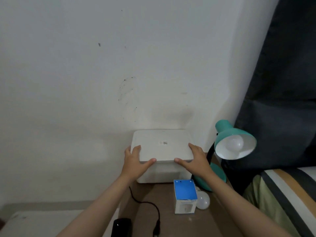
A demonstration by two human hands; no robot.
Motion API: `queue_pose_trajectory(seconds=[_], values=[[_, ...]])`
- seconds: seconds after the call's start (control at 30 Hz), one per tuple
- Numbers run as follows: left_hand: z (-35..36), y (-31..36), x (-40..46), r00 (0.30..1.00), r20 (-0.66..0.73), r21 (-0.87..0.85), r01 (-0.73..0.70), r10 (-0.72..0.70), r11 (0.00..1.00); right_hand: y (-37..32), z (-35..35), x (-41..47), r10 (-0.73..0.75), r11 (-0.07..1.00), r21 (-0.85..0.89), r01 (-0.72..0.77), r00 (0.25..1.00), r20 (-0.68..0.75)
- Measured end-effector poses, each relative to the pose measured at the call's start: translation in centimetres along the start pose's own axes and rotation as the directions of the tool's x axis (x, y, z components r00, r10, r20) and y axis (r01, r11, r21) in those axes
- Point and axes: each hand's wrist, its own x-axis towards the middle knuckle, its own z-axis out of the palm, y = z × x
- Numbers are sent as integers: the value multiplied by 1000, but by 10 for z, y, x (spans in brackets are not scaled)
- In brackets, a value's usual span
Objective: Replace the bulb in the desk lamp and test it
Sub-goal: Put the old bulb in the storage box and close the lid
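The white box (162,147) is gripped at its front corners by the left hand (136,163) and right hand (196,161), fingers (136,148) spread wide.

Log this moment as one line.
left hand: on white box | right hand: on box | lamp: bulb fitted, unlit | spare bulb: on table

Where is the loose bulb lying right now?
In the head view, the loose bulb lies on the brown table, lower right of centre, right beside the blue-topped bulb box and just in front of the teal lamp's base.
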Motion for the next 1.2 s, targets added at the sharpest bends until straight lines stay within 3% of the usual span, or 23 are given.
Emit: queue_pose_trajectory(seconds=[0.27,0.67,0.93,1.2], values=[[-4,8,-9,999,-29,-66,31,-33,997,-6,-4,-6,-6,1000,-4,6,1000,1],[-28,25,-26,987,-143,-72,-91,80,993,-43,-27,-21,-162,987,-40,159,982,-97],[-21,15,-167,983,-165,5,-75,75,997,-25,-34,-153,-220,973,-100,209,969,-115],[32,-3,-306,1000,16,23,-8,7,1000,55,-31,-303,-75,992,-103,67,994,-74]])
